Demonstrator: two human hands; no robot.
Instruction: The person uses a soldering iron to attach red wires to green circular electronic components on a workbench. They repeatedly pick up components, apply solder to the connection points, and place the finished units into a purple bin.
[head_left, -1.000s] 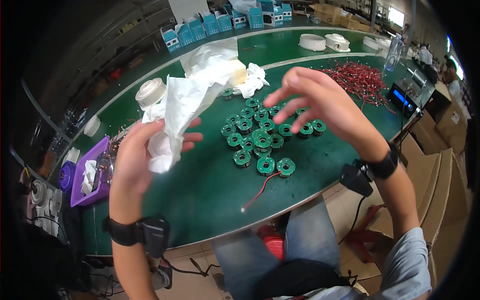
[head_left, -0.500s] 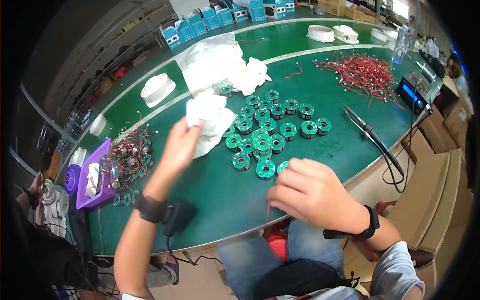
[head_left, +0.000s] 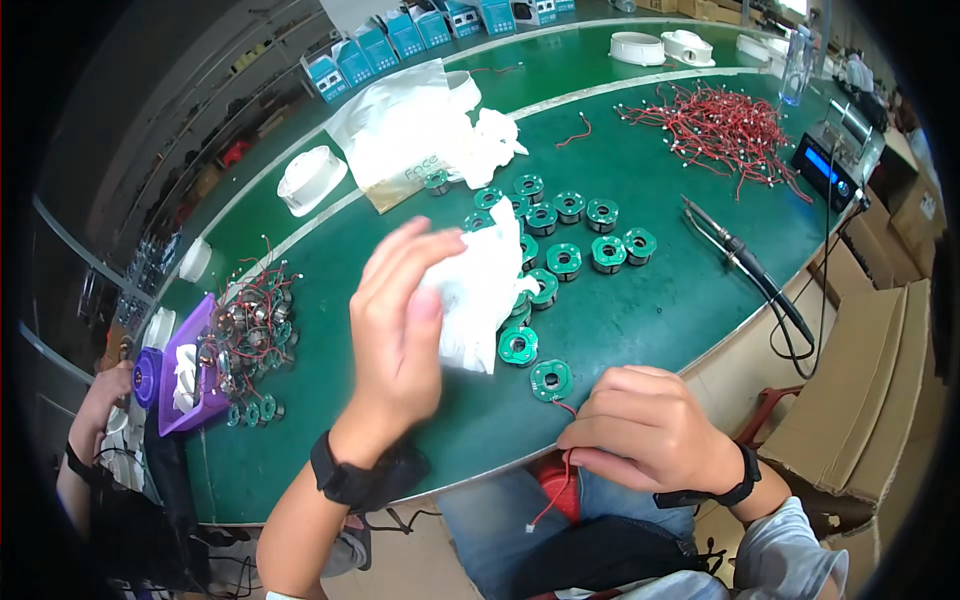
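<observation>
Two hands work above the green table (head_left: 640, 330): left hand (head_left: 400, 330) fingers clutching a white tissue (head_left: 475, 290) over the coils (head_left: 560, 240), right hand (head_left: 650, 430) pinching a red wire (head_left: 560, 480), best kept slack.

Left hand (head_left: 400, 330) is up over the middle of the workbench (head_left: 640, 320), with a crumpled tissue (head_left: 478, 290) at its fingertips, lying over the near edge of the cluster of round coil boards (head_left: 565, 235). Right hand (head_left: 645, 430) sits at the bench's front edge, one coil board (head_left: 551, 380) just behind it, a thin wire (head_left: 560, 480) hanging below. Behind the cluster lies a tissue pack (head_left: 405, 135); left of that, a tape roll (head_left: 310, 178). Far right at the back, a heap of wire leads (head_left: 725, 125); in front of it, a soldering iron (head_left: 745, 265). At the left end, a tray (head_left: 190, 385) beside wired parts (head_left: 252, 335)
</observation>
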